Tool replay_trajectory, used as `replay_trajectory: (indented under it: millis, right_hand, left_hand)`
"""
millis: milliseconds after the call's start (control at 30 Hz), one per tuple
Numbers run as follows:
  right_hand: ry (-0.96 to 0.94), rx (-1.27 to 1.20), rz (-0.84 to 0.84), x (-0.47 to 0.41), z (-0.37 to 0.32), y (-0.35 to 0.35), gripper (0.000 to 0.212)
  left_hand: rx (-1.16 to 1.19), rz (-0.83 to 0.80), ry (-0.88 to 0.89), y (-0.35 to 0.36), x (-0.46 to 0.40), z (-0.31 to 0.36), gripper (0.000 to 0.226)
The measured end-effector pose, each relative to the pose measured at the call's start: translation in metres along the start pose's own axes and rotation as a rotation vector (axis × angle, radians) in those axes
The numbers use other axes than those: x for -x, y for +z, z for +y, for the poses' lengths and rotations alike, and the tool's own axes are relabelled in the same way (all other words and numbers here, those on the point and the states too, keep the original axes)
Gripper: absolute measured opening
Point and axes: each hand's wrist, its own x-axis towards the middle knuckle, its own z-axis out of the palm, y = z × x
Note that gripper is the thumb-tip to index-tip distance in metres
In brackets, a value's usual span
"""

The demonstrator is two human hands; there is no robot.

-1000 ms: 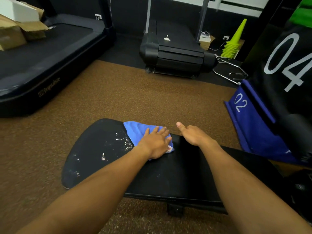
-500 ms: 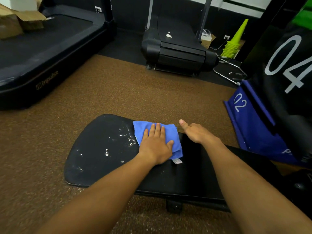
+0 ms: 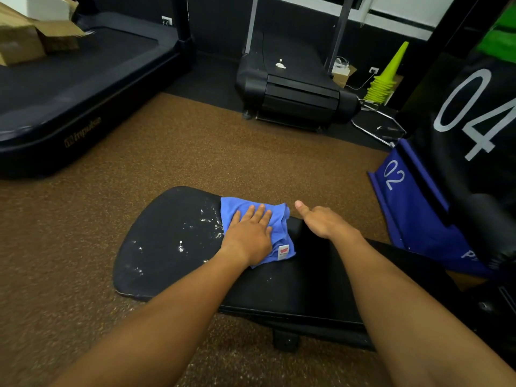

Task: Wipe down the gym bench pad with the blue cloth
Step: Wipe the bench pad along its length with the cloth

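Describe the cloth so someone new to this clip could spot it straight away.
Find the black bench pad lying low over the brown floor. On its far edge, under the flat left hand, lies the blue cloth. It is the only bright blue thing on the pad, with a small white tag.

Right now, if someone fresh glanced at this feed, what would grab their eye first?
The blue cloth under the flat left hand, bright on the black bench pad. Next, the white wet speckles just left of the cloth, then the yellow-green cone stack far right by the wall.

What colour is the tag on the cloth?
White with a red mark, on the tag in the head view.
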Motion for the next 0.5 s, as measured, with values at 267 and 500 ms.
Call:
replay_trajectory:
  millis: [267, 500]
  right_hand:
    - [0.009, -0.013, -0.016, 0.003, -0.001, 0.0, 0.094]
    - [-0.004, -0.017, 0.016, 0.012, 0.0, 0.008, 0.089]
  left_hand:
    - [-0.049, 0.02, 0.041, 0.007, 0.057, 0.002, 0.057]
    - [-0.083, 0.042, 0.078, 0.021, 0.096, 0.012, 0.083]
